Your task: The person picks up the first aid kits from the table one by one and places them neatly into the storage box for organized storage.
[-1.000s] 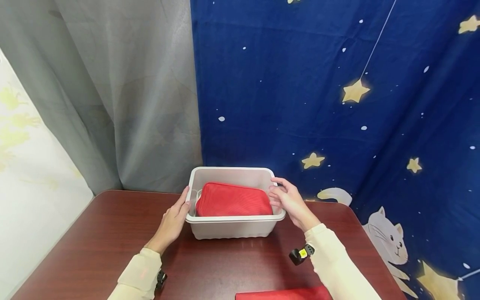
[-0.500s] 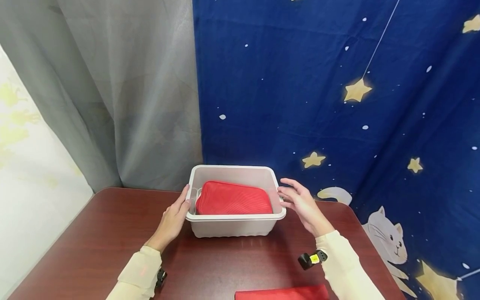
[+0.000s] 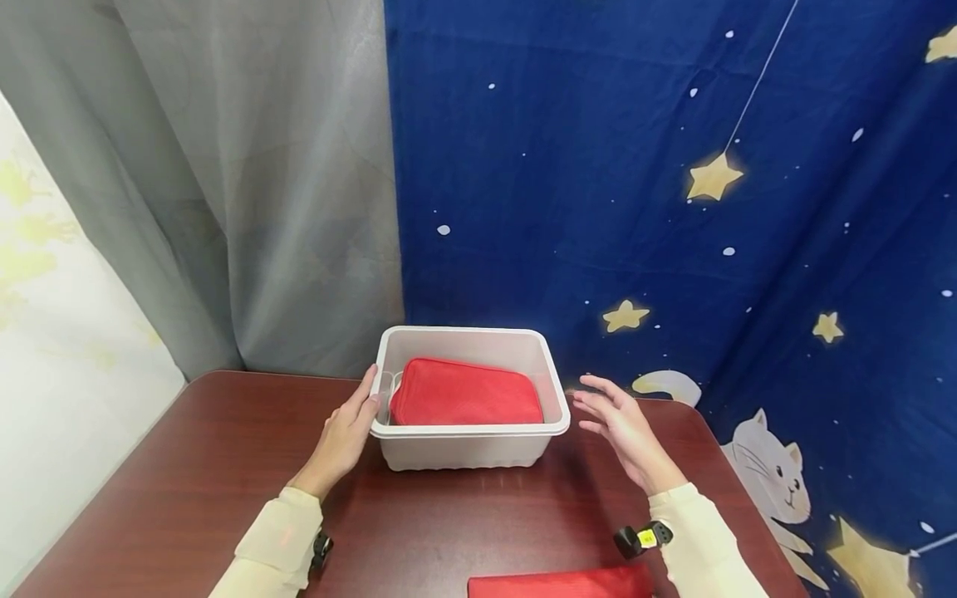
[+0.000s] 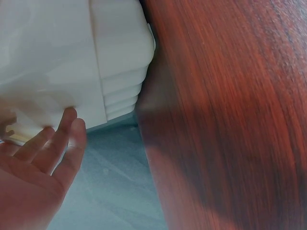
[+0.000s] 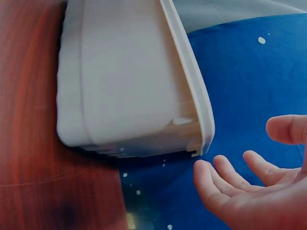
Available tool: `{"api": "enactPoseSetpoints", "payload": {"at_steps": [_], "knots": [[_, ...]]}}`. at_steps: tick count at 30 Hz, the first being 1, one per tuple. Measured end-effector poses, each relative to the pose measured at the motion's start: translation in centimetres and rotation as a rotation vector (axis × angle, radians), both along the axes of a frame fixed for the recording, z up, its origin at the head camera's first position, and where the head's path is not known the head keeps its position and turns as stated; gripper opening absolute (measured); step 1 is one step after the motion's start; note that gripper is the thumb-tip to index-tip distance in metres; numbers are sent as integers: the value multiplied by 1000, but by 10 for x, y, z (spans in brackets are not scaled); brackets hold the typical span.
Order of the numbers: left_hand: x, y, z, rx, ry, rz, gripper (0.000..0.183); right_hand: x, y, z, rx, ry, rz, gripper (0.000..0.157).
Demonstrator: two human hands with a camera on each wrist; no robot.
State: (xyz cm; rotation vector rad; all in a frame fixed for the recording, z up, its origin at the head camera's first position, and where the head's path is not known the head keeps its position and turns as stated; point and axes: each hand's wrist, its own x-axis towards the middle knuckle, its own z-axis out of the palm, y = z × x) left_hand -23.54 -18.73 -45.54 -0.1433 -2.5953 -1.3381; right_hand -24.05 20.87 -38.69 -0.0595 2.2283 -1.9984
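A white plastic storage bin [image 3: 463, 451] stands near the far edge of the table. Inside it lies a red fabric pouch [image 3: 467, 394], with something thin and white, like a cord, showing at its left. My left hand [image 3: 341, 436] touches the bin's left side with extended fingers; in the left wrist view those fingers [image 4: 62, 139] lie against the pale wall. To the right of the bin, my right hand [image 3: 624, 432] is held in the air with loosely spread fingers. The right wrist view shows a gap between the right fingertips [image 5: 206, 177] and the bin's rim. Nothing is in that hand.
A red folded item [image 3: 561, 584] lies at the near edge of the view, partly cut off. The dark wooden table [image 3: 449, 519] ends just behind the bin, where a grey curtain [image 3: 314, 208] and a blue star-patterned curtain [image 3: 523, 208] hang.
My right hand has come away from the bin's right rim and moved to the right, clear of it. The left hand stays at the left side, and the pouch has not moved.
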Motion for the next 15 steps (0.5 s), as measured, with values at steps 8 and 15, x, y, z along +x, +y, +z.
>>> {"api": "enactPoseSetpoints", "payload": {"at_steps": [8,15], "knots": [[-1,0,1,1,-15,-7,51,9,8,-17,17,-31,-5,46],[0,0,0,11,-14,-13,51,21,13,-31,22,-49,-19,43]]}}
